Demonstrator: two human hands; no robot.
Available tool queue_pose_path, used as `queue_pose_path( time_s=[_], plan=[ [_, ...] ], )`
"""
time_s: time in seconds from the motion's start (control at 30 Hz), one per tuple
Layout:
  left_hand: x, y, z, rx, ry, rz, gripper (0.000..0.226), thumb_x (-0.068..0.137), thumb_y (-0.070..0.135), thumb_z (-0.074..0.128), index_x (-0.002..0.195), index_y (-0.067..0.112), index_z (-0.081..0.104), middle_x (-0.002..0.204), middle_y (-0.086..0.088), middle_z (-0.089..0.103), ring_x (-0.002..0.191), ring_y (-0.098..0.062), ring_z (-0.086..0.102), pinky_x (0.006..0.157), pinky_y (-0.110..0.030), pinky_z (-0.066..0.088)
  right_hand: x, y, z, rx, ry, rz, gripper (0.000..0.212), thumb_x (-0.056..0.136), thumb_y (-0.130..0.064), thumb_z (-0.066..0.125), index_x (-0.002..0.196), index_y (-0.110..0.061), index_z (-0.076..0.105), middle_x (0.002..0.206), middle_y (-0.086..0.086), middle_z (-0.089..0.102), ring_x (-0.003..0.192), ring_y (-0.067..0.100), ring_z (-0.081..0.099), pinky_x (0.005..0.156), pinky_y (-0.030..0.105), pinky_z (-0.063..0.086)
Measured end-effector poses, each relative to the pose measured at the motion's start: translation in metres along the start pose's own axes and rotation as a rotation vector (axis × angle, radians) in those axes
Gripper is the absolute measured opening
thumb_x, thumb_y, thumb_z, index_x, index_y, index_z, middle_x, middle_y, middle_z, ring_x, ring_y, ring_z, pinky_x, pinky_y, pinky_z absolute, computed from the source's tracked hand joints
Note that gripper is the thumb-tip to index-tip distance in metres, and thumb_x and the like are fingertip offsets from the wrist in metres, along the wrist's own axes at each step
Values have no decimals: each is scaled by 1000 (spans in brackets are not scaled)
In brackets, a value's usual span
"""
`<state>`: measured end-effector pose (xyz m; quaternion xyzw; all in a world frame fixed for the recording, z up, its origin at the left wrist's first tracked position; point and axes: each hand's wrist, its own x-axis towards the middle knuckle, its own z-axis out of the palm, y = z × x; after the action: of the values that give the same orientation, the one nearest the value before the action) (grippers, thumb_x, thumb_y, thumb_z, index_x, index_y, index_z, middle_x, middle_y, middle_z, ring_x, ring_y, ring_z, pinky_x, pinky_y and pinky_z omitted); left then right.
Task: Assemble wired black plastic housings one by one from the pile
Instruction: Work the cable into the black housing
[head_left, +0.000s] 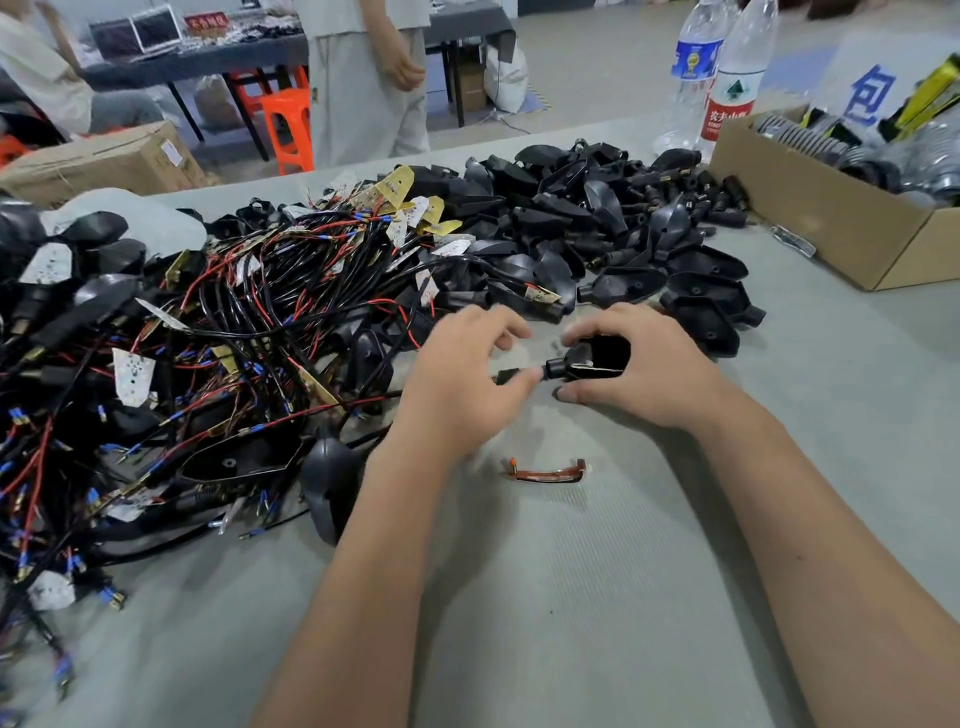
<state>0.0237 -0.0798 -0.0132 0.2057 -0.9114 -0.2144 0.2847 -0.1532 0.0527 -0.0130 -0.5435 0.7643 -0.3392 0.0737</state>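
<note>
Head view: the right hand (639, 364) grips the black housing (597, 358) lying crosswise, its neck pointing left at the left hand (462, 374), which pinches the stub (511, 375) there.

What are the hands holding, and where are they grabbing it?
The right hand grips a black plastic housing around its wide body. The left hand pinches the narrow stem end of the same piece.

Grey floor (597, 47), dark table (208, 65) at back w/ orange stools (288, 124) beside, cardboard box (104, 161) left.
</note>
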Motion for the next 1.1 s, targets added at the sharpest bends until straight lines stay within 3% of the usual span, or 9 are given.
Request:
queue_pose_path(
  time_s=[0.07, 0.13, 0.2, 0.37, 0.47, 0.53, 0.73, 0.9, 1.1],
  plan=[
    [3, -7, 3, -1, -137, -36, 37, 76, 30, 85, 110, 21, 72, 95, 9, 64, 88, -5, 57, 86, -32, 51, 0, 2, -1, 17, 14, 8, 50, 65, -42, 94, 110, -31, 75, 104, -14, 66, 97, 3, 55, 87, 19, 40],
    [2, -12, 4, -25, -115, -38, 31, 76, 20, 88, 104, 20, 75, 87, 16, 63, 80, 6, 56, 79, -21, 48, -1, 3, 0, 41, 33, 9, 47, 66, -41, 94, 107, -32, 74, 105, -16, 67, 97, -1, 56, 82, 4, 35],
    [-1, -15, 5, -61, -57, -34, 23, 79, 13, 85, 100, 18, 77, 82, 17, 63, 75, 5, 58, 75, -17, 46, -1, 5, 1, 101, 54, 17, 45, 65, -39, 95, 103, -33, 72, 102, -20, 68, 97, -10, 57, 76, -1, 35],
    [-8, -13, 3, -50, 18, 34, 18, 95, 13, 70, 111, 10, 77, 96, 5, 74, 89, -9, 65, 83, -18, 46, 2, 6, 0, 197, 73, 30, 39, 64, -39, 96, 94, -38, 71, 97, -16, 73, 92, -5, 63, 74, 4, 41],
    [-10, -11, 2, -36, 18, 61, 19, 99, 11, 64, 114, 9, 76, 102, 0, 75, 98, -17, 66, 89, -34, 50, 2, 7, 0, 220, 50, 19, 33, 68, -36, 94, 94, -38, 73, 96, -13, 74, 90, 2, 67, 83, 22, 50],
    [-10, -11, 2, -48, 23, 65, 19, 99, 10, 63, 114, 8, 75, 102, -2, 74, 99, -20, 66, 89, -41, 51, 2, 7, -1, 215, 47, 15, 30, 70, -34, 93, 94, -37, 74, 93, -13, 74, 89, 3, 67, 84, 26, 53],
    [-9, -8, 3, -31, 75, 127, 18, 97, 8, 66, 111, 6, 76, 101, -4, 73, 98, -24, 67, 88, -46, 52, 2, 8, -1, 195, 63, 26, 32, 70, -37, 92, 96, -38, 74, 93, -18, 72, 91, -4, 65, 78, 7, 44],
    [-8, -8, 4, -33, 80, 143, 18, 96, 8, 67, 111, 5, 77, 99, -6, 73, 96, -26, 67, 85, -47, 53, 2, 6, 0, 179, 69, 26, 34, 71, -36, 92, 100, -34, 75, 97, -15, 72, 93, 0, 66, 83, 16, 48],
    [-8, -11, 6, -63, 74, 126, 21, 94, 9, 68, 112, 4, 78, 101, -8, 74, 97, -26, 68, 86, -47, 54, 0, 6, 0, 196, 80, 31, 37, 69, -34, 94, 99, -35, 74, 99, -15, 72, 94, -2, 65, 81, 9, 45]
  ],
)
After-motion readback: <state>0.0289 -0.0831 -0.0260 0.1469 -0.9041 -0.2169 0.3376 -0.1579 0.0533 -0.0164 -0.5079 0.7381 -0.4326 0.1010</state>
